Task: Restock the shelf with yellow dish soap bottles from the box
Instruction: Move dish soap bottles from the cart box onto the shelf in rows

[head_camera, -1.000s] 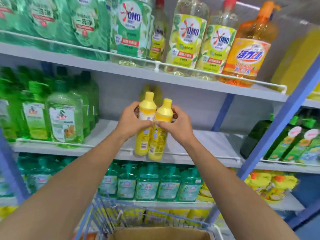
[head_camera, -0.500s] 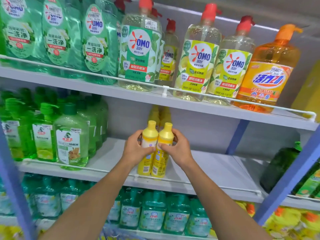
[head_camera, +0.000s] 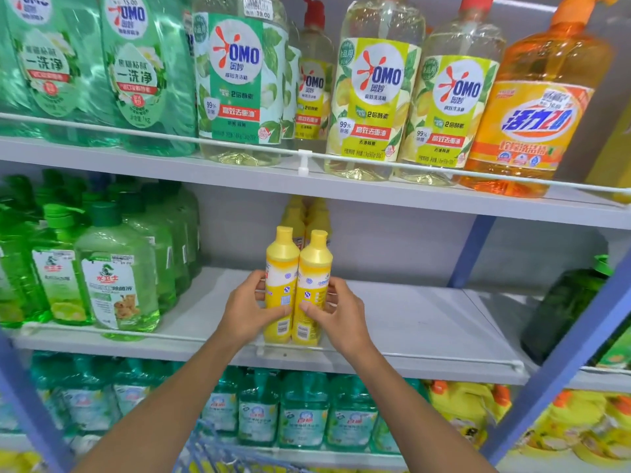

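The left hand (head_camera: 247, 310) curls around the left yellow bottle (head_camera: 280, 268), thumb across its label. The right hand (head_camera: 336, 314) wraps the right yellow bottle (head_camera: 313, 271) the same way. Both bottles stand upright and touching, just behind the front rail (head_camera: 444, 357) of the shelf (head_camera: 426, 329). More yellow bottles (head_camera: 295, 213) stand farther behind the rail.

We note the dish soap bottles (head_camera: 280, 268): yellow, with white label panels bearing black barcodes. The neighbouring bottles (head_camera: 116, 278) are translucent green; the pump bottle (head_camera: 532, 131) is orange with blue lettering. The shelf (head_camera: 409, 322) is pale grey, the uprights (head_camera: 580, 353) blue.
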